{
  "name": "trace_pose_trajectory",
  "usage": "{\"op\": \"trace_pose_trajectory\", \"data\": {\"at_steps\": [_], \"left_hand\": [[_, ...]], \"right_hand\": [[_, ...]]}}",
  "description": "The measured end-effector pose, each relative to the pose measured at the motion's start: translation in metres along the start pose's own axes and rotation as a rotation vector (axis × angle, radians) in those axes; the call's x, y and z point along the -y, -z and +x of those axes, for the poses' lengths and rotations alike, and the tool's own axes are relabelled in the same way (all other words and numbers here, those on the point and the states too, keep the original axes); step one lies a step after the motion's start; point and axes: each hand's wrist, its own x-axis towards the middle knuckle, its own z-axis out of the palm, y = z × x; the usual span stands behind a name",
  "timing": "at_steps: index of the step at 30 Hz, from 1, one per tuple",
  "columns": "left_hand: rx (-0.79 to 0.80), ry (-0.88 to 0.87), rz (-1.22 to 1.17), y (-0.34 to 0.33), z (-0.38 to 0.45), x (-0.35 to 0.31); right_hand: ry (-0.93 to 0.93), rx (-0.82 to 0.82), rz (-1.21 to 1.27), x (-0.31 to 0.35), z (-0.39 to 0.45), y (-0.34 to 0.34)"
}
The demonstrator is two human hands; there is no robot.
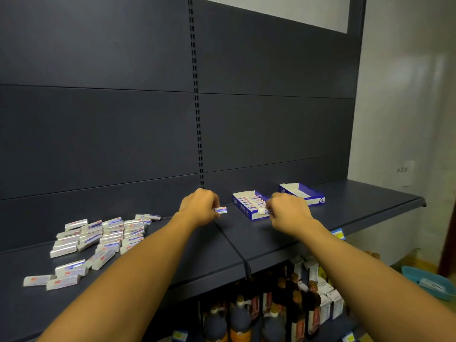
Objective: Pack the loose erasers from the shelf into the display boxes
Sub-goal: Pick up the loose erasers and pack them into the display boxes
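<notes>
Left forearm (138, 262): bare, no sleeve in view, entering from 7 o'clock.
Right forearm (365, 265): bare, sleeveless, entering from 4 o'clock.
Left hand (199, 204): ungloved.
Right hand (287, 209): ungloved.

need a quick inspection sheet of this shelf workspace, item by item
surface: dark grey metal shelf, two panels joined at a seam.
job's things: pile of loose white wrapped erasers at left; blue and white cardboard display box with a row of erasers inside; second blue and white box behind it to the right, no erasers visible inside.
clutter: nothing seen.
hands: left hand pinches one small eraser; right hand holds another eraser at the first box's near end.
cables: nothing seen.
surroundings: dark bottles on the shelf below; teal plastic basket at right; white wall.
</notes>
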Motion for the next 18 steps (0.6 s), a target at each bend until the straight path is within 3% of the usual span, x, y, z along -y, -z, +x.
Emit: {"op": "trace_pose_trajectory", "data": {"at_steps": [18], "left_hand": [[-0.018,0.025,-0.157,-0.081,0.164,-0.026]], "right_hand": [[0.018,0.01,0.089,-0.083,0.129,-0.087]]}}
